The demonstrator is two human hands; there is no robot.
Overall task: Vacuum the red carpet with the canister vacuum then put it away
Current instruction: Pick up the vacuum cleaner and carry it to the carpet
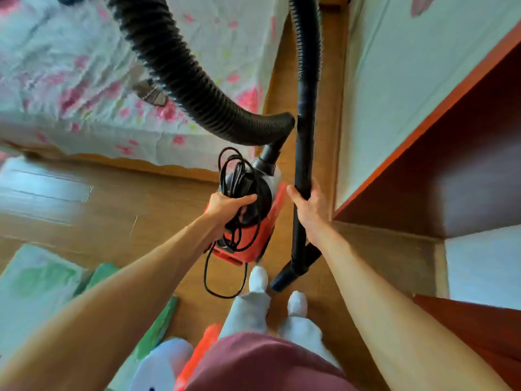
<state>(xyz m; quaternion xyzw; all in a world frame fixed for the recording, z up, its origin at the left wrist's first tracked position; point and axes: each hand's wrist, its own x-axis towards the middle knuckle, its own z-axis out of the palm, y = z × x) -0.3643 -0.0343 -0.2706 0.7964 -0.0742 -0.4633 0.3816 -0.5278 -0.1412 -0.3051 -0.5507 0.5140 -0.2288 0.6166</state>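
Observation:
The red and black canister vacuum (251, 238) hangs above the wooden floor in the middle of the head view. My left hand (225, 207) grips its top handle together with the coiled black power cord (234, 176); a cord loop dangles below. A thick ribbed black hose (180, 69) arcs up from the canister and out of the top of the frame. My right hand (307, 207) is closed around the black wand (303, 153), whose nozzle (284, 277) points down near my feet. A small patch of red carpet (197, 354) shows at the bottom.
A bed with a floral sheet (118, 80) fills the upper left. A red-brown wooden cabinet (451, 165) with an open dark recess stands on the right, leaving a narrow floor strip (329, 80) beside the bed. Green and white bags (45, 289) lie at the lower left.

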